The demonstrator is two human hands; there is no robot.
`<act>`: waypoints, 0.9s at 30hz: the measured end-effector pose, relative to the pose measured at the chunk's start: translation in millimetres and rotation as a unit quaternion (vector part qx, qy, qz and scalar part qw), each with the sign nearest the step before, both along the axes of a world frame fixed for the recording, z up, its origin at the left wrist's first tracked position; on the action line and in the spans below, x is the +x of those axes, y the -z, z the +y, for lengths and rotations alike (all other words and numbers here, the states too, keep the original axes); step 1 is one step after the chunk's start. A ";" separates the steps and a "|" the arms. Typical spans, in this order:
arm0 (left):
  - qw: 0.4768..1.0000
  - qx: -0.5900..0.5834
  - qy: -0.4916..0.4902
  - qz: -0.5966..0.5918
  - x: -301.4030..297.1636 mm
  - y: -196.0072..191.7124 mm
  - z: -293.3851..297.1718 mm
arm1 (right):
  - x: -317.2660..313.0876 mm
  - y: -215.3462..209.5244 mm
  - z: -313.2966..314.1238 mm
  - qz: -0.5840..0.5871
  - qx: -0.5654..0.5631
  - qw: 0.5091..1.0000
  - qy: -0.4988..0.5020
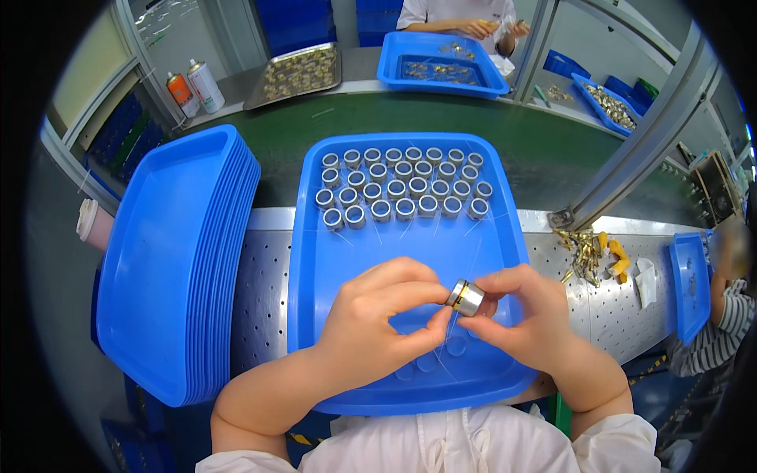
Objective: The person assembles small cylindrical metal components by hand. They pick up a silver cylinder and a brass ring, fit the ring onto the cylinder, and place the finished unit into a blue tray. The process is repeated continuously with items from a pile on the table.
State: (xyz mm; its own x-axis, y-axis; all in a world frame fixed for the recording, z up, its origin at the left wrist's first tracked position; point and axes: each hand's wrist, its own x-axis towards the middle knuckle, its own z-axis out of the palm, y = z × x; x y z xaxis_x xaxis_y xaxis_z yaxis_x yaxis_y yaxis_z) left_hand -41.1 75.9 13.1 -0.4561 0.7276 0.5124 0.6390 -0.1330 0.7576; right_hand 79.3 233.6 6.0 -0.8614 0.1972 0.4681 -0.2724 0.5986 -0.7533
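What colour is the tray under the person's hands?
Bright blue tray, clearest in the head view.

Both hands met over the near half of a blue tray: the left hand and right hand pinched a small metal ring between their fingers. Rows of like rings stood at the tray's far end, a stack of blue trays lay to its left on the bench

metal rings in tray: about 29, in four rows
ring in hands: 1
blue trays on bench: 1 in front, plus a stack to its left
spray cans: 2
hands: 2, left, right
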 end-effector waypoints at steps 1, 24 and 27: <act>1.000 0.000 -0.005 0.011 0.8 1.4 -0.3 | 1.9 3.8 -1.9 0.014 0.018 1.000 0.014; 0.992 -0.016 0.025 -0.120 -1.4 5.8 -3.3 | 0.9 13.9 -9.5 0.133 0.112 0.984 0.034; 0.989 -0.029 0.033 -0.145 -1.4 4.3 -4.4 | 1.1 13.0 -10.6 0.131 0.124 0.983 0.031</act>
